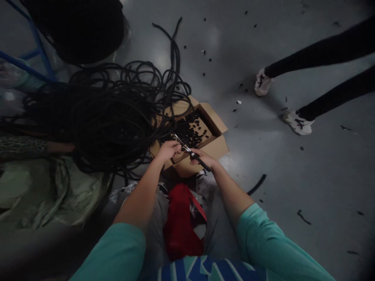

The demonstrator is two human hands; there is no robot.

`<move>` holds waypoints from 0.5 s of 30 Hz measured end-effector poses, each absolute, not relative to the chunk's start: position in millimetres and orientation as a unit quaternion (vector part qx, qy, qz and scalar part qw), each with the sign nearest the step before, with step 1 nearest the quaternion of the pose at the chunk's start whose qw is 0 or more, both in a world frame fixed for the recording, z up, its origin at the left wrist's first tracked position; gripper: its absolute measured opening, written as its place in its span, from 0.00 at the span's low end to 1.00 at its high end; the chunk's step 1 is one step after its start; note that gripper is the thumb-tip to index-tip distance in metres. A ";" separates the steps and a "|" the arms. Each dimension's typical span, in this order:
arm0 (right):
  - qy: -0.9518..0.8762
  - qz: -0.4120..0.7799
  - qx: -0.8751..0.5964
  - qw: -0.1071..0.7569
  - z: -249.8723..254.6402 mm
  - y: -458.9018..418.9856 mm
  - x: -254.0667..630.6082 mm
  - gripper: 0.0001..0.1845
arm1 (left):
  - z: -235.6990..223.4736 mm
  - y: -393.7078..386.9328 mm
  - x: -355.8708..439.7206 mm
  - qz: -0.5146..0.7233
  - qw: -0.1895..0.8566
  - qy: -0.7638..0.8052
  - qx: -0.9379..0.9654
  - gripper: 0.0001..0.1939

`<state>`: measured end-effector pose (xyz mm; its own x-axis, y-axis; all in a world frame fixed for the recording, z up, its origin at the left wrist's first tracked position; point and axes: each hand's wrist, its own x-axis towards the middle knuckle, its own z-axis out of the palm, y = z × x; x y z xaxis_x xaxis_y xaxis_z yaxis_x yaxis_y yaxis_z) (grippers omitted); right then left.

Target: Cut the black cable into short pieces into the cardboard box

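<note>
"Scissors (pixel 191 153): where are they, and how will they handle?"

"Over the box (pixel 215 149), in the right hand (pixel 207 159), its fingers closed round the black handles. I'd judge them light and stiff, steadiest held by those handles, well clear of the blades."

"And the left hand (pixel 170 150)?"

"Just beside the blades, fingers curled. I can't tell whether they clamp anything."

"What about the pieces (pixel 190 133) in the box and the tubes (pixel 108 117) beside it?"

"The pieces look light and loose. The tubes seem bendy and springy, heavy as a heap and apt to tangle, so best gripped singly, near an end."

"What's hard to make out?"

"Whether the blades are parted, and most tube ends, lost in the dark. At left a co-worker's forearm (pixel 25 146) runs into the tubes, the hand hidden. Another person's legs (pixel 316 50) are cut off at right."
</note>
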<state>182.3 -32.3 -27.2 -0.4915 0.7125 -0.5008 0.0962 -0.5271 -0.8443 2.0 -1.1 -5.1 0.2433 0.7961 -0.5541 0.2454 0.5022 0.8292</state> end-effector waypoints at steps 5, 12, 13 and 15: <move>-0.441 0.736 -0.472 0.202 -27.3 -33.8 182.2 0.29 | -1.7 -0.8 4.4 0.236 0.678 0.567 0.404 0.07; -0.423 0.729 -0.494 0.210 -29.4 -38.4 176.9 0.28 | -1.2 -1.1 6.2 0.265 0.683 0.573 0.367 0.11; -0.420 0.728 -0.499 0.209 -30.1 -39.0 176.3 0.28 | -0.9 -1.1 6.0 0.270 0.684 0.572 0.362 0.11; -0.422 0.725 -0.505 0.206 -31.5 -39.1 175.9 0.28 | -0.5 -1.2 5.9 0.277 0.689 0.571 0.349 0.13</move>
